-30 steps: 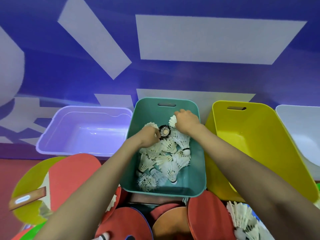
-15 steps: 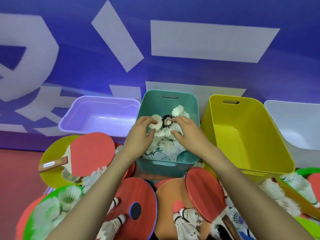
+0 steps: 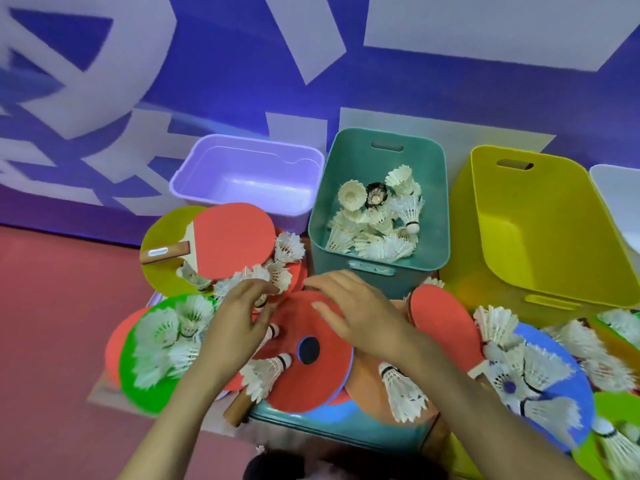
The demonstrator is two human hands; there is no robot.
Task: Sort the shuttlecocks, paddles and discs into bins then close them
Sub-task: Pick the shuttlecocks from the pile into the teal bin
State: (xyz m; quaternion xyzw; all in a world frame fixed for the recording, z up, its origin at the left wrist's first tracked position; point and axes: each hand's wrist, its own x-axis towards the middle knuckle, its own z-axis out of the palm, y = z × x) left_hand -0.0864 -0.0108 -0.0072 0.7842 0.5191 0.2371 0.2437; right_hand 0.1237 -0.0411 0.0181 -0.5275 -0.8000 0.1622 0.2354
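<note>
The teal bin (image 3: 429, 237) holds several white shuttlecocks (image 3: 377, 220) and one dark one. Beside it stand a lilac bin (image 3: 249, 147) and a yellow bin (image 3: 540, 244), both with nothing visible inside. In front lies a pile of red paddles (image 3: 232, 237), coloured discs (image 3: 152, 382) and loose shuttlecocks (image 3: 401, 393). My left hand (image 3: 239, 320) hovers over the pile with fingers spread, near shuttlecocks by the red paddle. My right hand (image 3: 356, 313) is open above a red disc with a dark centre (image 3: 311, 368). Neither hand holds anything.
A white bin (image 3: 620, 202) shows at the right edge. A teal lid or bin edge (image 3: 332, 427) lies under the pile at the front. A blue disc (image 3: 554, 386) carries more shuttlecocks at right. Red floor lies at left, a blue and white wall behind.
Both hands have let go of the shuttlecocks in the teal bin and drawn back toward me, over the pile of paddles and discs. The view has tilted down.
</note>
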